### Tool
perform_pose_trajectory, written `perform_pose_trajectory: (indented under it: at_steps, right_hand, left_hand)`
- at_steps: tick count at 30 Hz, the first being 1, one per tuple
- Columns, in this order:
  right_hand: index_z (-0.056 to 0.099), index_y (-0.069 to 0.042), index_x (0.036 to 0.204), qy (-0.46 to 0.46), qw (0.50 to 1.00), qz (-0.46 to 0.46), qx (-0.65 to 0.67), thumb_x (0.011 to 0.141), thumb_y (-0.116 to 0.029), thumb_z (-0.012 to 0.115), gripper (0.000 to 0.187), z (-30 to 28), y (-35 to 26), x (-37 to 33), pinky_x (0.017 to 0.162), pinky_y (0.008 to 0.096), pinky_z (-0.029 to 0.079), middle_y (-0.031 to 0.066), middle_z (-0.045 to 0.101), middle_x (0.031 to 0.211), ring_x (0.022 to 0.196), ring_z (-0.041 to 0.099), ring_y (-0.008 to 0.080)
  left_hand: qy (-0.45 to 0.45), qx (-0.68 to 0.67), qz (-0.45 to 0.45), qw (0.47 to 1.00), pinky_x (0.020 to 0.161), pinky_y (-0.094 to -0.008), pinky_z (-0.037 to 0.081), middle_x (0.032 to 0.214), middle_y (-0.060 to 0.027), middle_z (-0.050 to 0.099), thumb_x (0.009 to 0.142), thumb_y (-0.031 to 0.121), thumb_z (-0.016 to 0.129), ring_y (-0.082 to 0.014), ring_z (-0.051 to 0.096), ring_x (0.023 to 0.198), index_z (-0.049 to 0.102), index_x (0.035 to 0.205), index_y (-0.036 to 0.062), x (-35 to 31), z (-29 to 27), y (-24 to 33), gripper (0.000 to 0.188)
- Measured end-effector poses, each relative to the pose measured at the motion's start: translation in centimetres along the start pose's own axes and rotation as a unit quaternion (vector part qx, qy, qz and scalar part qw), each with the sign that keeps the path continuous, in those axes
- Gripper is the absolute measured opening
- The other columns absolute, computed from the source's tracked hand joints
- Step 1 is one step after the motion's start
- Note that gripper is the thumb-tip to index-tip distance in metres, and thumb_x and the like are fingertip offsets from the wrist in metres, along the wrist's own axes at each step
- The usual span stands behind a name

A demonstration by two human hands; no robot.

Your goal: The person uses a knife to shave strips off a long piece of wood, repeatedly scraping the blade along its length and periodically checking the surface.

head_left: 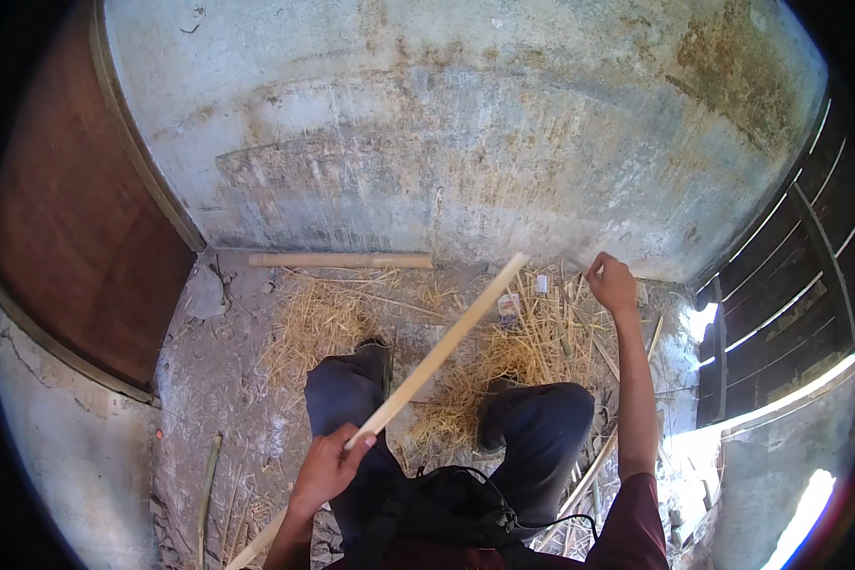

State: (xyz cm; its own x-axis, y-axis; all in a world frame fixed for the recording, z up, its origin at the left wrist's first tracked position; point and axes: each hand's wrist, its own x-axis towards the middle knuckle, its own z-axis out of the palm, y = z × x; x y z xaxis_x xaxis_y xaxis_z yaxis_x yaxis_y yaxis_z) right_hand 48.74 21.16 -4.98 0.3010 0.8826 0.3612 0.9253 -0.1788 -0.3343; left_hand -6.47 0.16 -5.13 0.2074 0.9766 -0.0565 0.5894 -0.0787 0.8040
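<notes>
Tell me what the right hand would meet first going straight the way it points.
Probably the wall, which lies ahead of the right hand in this view, though depth is unclear.

No lettering is standing out clearly enough to be read. At three o'clock from the view's centre, a small pale packet [541, 283] is lying among the straw [527, 356]; between three and four o'clock, a printed scrap [509, 305] is showing darker patches, too small and blurred to make out.
</notes>
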Motion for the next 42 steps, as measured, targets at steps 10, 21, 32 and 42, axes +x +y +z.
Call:
perform_pose_trajectory:
  at_steps: [10,21,32,42]
  right_hand:
    - [0.065,-0.003,0.140,-0.185,0.835,0.110,0.506,0.107,-0.036,0.075,0.048,1.2,-10.0,-4.4,0.051,0.0245,0.033,0.0027,0.068,0.081,0.056,0.045,0.0052]
    - [0.077,0.002,0.120,-0.274,0.729,0.075,0.622,0.111,-0.032,0.070,0.036,1.6,-15.7,-9.4,0.051,0.0287,0.022,-0.0055,0.052,0.067,0.053,0.033,0.0046]
    - [0.080,0.001,0.113,-0.200,0.695,0.114,0.681,0.106,-0.029,0.076,0.032,2.0,-14.1,-9.5,0.052,0.0271,0.022,-0.0080,0.048,0.061,0.053,0.030,0.0037]
    - [0.073,0.004,0.131,-0.159,0.745,0.088,0.642,0.109,-0.032,0.072,0.042,0.4,-14.3,-9.4,0.053,0.0260,0.028,-0.0051,0.056,0.073,0.059,0.038,0.0031]
  left_hand:
    - [0.098,0.077,0.011,0.992,0.057,-0.0536,0.045,0.063,-0.0240,0.060,0.108,0.029,0.072,-0.0483,0.064,0.060,0.063,0.095,0.0033,3.9,0.1,1.6,0.030]
    - [0.058,0.079,0.067,0.993,0.055,-0.0460,0.046,0.064,-0.0177,0.062,0.106,0.033,0.075,-0.0361,0.067,0.057,0.067,0.097,0.0045,6.1,2.9,3.5,0.031]
    - [0.110,0.138,0.179,0.968,0.067,-0.0422,0.055,0.076,-0.0116,0.073,0.104,0.035,0.077,-0.0312,0.074,0.068,0.067,0.120,0.0047,9.1,4.8,4.8,0.036]
    - [-0.025,-0.024,0.102,0.994,0.055,-0.0376,0.044,0.062,-0.0083,0.059,0.114,0.028,0.062,-0.0176,0.056,0.053,0.070,0.095,0.0020,9.2,4.9,6.2,0.033]
